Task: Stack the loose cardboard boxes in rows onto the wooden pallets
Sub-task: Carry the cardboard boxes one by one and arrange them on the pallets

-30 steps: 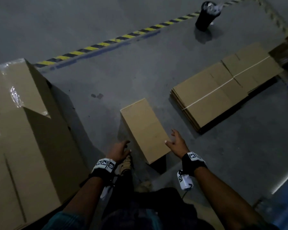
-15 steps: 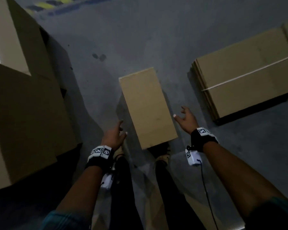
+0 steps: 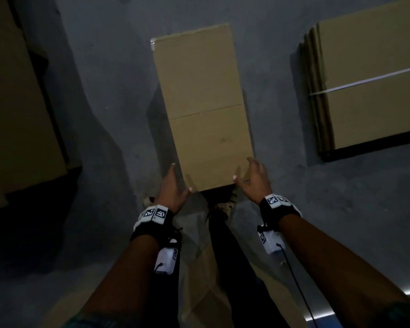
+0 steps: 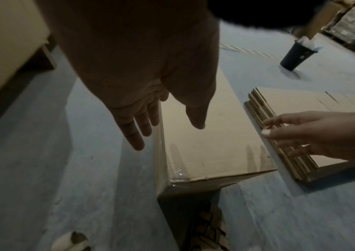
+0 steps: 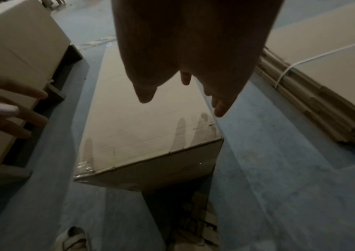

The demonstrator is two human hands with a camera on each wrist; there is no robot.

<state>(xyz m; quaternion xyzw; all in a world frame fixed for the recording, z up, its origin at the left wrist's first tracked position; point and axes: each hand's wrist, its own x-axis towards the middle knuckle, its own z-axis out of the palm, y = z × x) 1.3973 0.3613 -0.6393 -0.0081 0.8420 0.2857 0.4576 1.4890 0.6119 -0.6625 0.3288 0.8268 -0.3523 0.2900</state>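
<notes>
A long, closed cardboard box point(image 3: 204, 107) lies on the grey floor in front of me, its near end above my feet. My left hand point(image 3: 179, 178) is at the near left corner, fingers straight down the left side and thumb by the top edge. My right hand point(image 3: 243, 169) is at the near right corner, thumb over the top and fingers along the right edge. In the left wrist view my left hand point(image 4: 168, 134) straddles the box's point(image 4: 211, 135) left edge. The right wrist view has my right hand point(image 5: 182, 107) straddling the box's point(image 5: 142, 122) right edge. Neither hand curls round anything.
Big cardboard boxes point(image 3: 17, 102) stand at the left on a dark pallet point(image 5: 54, 95). A bundle of flattened cartons point(image 3: 369, 95) tied with a white strap lies at the right. A black bin point(image 4: 297, 54) stands further off. My shoes point(image 3: 225, 204) are under the box's near end.
I have bent closer to the box. Both hands have moved forward from a little short of it to either side of its near end.
</notes>
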